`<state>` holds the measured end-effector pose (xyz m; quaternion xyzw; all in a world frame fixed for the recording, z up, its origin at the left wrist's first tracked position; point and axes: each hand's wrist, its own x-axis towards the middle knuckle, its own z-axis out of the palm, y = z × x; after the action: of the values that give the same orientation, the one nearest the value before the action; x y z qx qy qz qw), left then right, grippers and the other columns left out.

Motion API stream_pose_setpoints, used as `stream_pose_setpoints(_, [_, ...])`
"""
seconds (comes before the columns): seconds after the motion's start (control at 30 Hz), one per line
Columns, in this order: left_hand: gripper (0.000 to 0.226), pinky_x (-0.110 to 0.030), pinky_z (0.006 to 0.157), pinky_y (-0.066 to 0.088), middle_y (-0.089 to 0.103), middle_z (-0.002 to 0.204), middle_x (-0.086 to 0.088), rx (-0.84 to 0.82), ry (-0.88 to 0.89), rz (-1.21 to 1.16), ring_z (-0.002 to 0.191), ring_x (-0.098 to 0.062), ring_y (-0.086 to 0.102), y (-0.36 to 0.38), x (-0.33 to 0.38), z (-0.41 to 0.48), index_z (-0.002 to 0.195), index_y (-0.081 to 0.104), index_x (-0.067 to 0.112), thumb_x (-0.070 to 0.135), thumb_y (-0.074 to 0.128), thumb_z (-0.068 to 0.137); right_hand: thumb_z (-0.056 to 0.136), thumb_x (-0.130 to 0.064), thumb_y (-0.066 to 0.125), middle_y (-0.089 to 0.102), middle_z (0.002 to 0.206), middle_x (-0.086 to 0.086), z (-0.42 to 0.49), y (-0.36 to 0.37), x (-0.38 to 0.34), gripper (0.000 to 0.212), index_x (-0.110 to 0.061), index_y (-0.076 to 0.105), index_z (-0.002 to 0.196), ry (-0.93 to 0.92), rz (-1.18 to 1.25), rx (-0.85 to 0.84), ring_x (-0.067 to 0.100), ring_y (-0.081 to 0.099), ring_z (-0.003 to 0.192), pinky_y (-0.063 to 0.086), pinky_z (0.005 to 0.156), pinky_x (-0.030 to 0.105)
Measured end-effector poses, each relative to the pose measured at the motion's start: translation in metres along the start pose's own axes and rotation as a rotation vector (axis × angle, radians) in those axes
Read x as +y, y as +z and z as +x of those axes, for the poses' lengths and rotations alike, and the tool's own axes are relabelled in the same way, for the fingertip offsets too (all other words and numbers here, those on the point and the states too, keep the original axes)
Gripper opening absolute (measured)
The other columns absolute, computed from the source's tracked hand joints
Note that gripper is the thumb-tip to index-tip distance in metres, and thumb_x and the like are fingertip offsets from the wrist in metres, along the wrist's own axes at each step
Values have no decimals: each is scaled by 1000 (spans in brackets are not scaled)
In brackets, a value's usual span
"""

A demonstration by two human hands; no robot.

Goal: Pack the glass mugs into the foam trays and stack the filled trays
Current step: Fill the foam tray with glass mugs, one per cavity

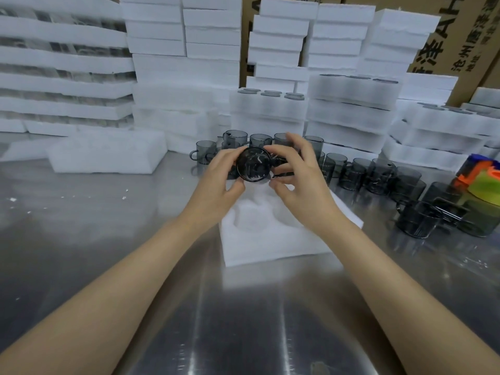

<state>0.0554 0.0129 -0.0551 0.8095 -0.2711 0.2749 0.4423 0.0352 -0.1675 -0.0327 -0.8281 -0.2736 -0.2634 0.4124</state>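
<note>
A smoky grey glass mug [253, 164] is held in the air on its side, its round end facing me, above a white foam tray [273, 239] on the steel table. My left hand [220, 177] grips the mug's left side. From the right, my right hand [293, 174] pinches it with curled fingers around the handle side. The tray's moulded pockets beneath the hands look unfilled. Several more grey mugs [378, 175] stand behind and to the right of the hands.
Stacks of white foam trays [351, 109] rise behind the mugs, some with mug rims showing on top. A loose foam block [108, 155] lies at the left. Cardboard boxes [460, 36] stand at the back right. Coloured plastic items [484, 180] sit at the right edge.
</note>
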Motion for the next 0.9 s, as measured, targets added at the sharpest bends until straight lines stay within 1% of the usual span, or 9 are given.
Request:
stream_pose_setpoints(0.1, [74,-13,109,27,40,143,6,-7,-27,-41,132,0,36,1,-3,0,149,24,20,-9,47,85,84,5,63,48,130,-3,0,1,-1,50,-19,53,127,-10,0,-14,9,63,84,52,80,18])
stream_pose_setpoints(0.17, [74,-6,104,27,42,139,9,14,-20,-81,125,12,38,3,-5,-1,149,19,21,-11,43,87,87,2,62,60,115,-1,0,3,0,42,-18,56,124,1,7,6,8,66,84,52,77,16])
stream_pose_setpoints(0.2, [71,-4,101,28,44,135,9,38,-22,-98,120,15,40,4,-5,-1,147,21,21,-12,40,88,88,1,60,64,109,-1,0,3,0,38,-16,58,123,11,26,18,6,68,84,51,78,14])
stream_pose_setpoints(0.27, [61,-6,99,32,48,130,7,91,-20,-110,117,10,45,3,-6,-1,144,30,16,-11,34,90,90,0,59,68,99,-7,0,2,0,30,-11,62,118,35,50,31,0,68,86,49,80,10])
stream_pose_setpoints(0.37, [48,-10,95,37,55,116,12,144,-6,-121,108,6,52,4,-5,-3,126,46,12,-11,30,87,88,0,63,68,87,-12,-1,2,1,25,-9,67,110,86,67,14,-5,66,83,48,80,8])
stream_pose_setpoints(0.5, [49,-6,88,39,58,104,16,159,-76,-162,96,13,55,7,-7,-4,109,50,17,-20,28,84,83,-4,71,71,91,2,-1,5,1,23,-8,68,105,147,61,-68,8,69,85,51,86,17])
stream_pose_setpoints(0.6, [47,-11,92,41,62,103,13,158,-160,-187,101,3,57,7,-11,-4,105,58,17,-16,31,86,80,-5,74,72,92,5,0,5,1,24,-7,68,103,154,49,-118,14,69,88,53,86,23])
stream_pose_setpoints(0.77, [36,-18,95,42,65,109,6,149,-149,-233,106,-4,58,6,-10,-8,112,60,16,7,32,92,81,-6,73,69,87,-2,-1,3,0,22,-11,68,102,122,44,-170,3,65,81,49,78,12])
stream_pose_setpoints(0.9, [31,-17,97,40,64,113,4,93,-198,-262,110,-5,57,5,-12,-9,115,58,15,21,35,94,83,-9,73,73,92,-3,-1,3,-1,24,-12,71,107,87,-15,-195,-1,64,83,49,80,12])
